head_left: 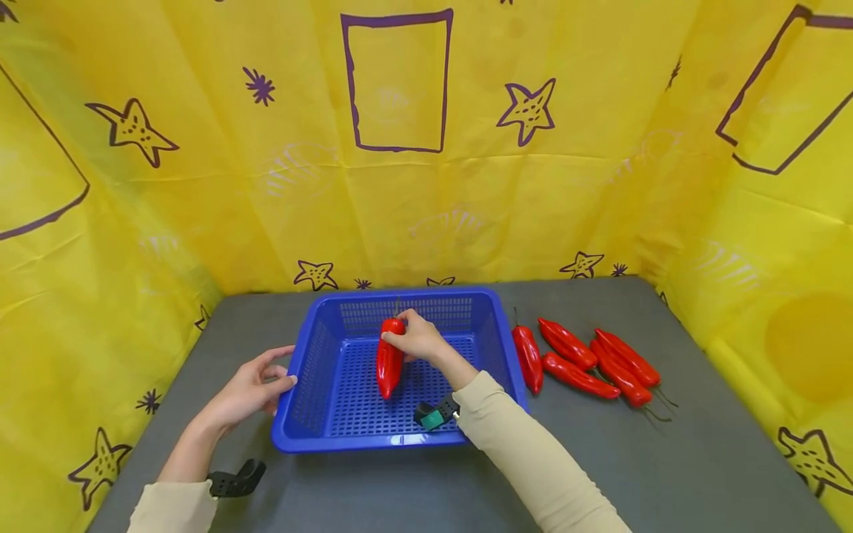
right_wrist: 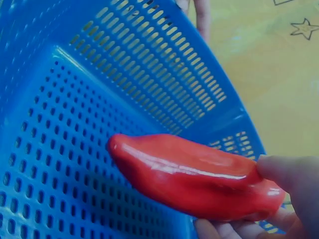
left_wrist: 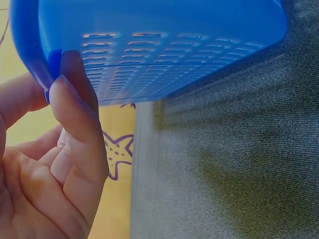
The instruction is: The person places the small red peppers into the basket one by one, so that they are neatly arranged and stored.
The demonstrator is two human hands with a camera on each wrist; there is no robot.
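My right hand point(head_left: 418, 339) holds a glossy red pepper point(head_left: 389, 363) near its stem end, over the inside of a blue plastic basket point(head_left: 393, 443). The pepper's tip points down toward the near side in the head view. Seen from the right wrist, the pepper point(right_wrist: 184, 174) lies across the view, with the thumb on one side and fingertips beneath. My left hand point(head_left: 249, 385) is at the basket's left rim. In the left wrist view its thumb and a finger pinch the blue rim point(left_wrist: 30, 45).
Several more red peppers point(head_left: 580, 376) with thin stems lie on the dark grey table point(head_left: 373, 496) right of the basket. One pepper point(head_left: 528, 357) is close beside the basket's right wall. Yellow patterned cloth point(head_left: 400, 215) surrounds the table at the back and sides.
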